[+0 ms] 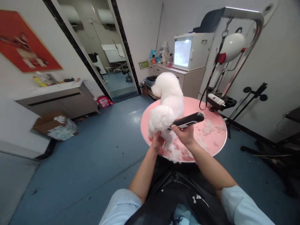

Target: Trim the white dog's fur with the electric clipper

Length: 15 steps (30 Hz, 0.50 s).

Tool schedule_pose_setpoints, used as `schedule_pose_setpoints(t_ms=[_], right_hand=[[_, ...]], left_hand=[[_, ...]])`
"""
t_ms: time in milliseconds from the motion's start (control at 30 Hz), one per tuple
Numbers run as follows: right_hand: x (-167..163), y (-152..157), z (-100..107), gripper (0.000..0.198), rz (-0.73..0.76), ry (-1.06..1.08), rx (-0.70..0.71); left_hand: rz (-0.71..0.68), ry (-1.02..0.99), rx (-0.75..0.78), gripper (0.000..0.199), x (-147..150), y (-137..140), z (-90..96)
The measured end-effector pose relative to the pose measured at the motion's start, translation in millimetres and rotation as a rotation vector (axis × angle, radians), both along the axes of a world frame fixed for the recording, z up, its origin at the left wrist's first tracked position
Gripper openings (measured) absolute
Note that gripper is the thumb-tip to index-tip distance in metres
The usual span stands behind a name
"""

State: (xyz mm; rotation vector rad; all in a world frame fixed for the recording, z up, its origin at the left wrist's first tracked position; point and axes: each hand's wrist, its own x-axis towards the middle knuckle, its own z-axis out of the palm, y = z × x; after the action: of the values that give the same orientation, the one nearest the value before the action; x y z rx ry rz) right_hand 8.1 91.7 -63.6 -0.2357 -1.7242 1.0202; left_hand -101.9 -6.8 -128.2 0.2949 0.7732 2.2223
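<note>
A small white fluffy dog (167, 103) stands on a round pink grooming table (212, 142), facing away from me. My right hand (185, 135) grips a black electric clipper (188, 120), its front end against the dog's rear flank. My left hand (156, 141) is closed on the dog's hind leg near the table's front edge. Clumps of cut white fur (208, 128) lie on the pink surface.
A metal grooming arm (254, 29) with a hanging leash and a white dryer (231, 47) rises at the table's right. A white lit cabinet (191, 51) sits on a counter behind. A cardboard box (56, 125) lies on the blue floor at left.
</note>
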Motion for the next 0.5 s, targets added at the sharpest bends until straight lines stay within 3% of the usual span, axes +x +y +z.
schedule_pose_setpoints(t_ms=[167,333,400,500], right_hand=[[11.9,-10.9,-35.1,0.030,0.150,-0.060,0.283],[30.5,13.3,-29.6,0.027,0.009,0.019,0.157],[30.0,19.8,-26.9,0.029,0.042,-0.006,0.151],[29.8,11.4,-41.8,0.033,0.139,-0.093,0.225]], left_hand=[[0.025,-0.020,-0.103,0.043,-6.4,0.2,-6.2],[-0.085,0.039,-0.010,0.053,-13.0,2.0,-16.2],[-0.121,0.057,-0.014,0.056,-16.9,3.3,-21.0],[-0.190,0.093,-0.025,0.063,-26.4,5.8,-31.8]])
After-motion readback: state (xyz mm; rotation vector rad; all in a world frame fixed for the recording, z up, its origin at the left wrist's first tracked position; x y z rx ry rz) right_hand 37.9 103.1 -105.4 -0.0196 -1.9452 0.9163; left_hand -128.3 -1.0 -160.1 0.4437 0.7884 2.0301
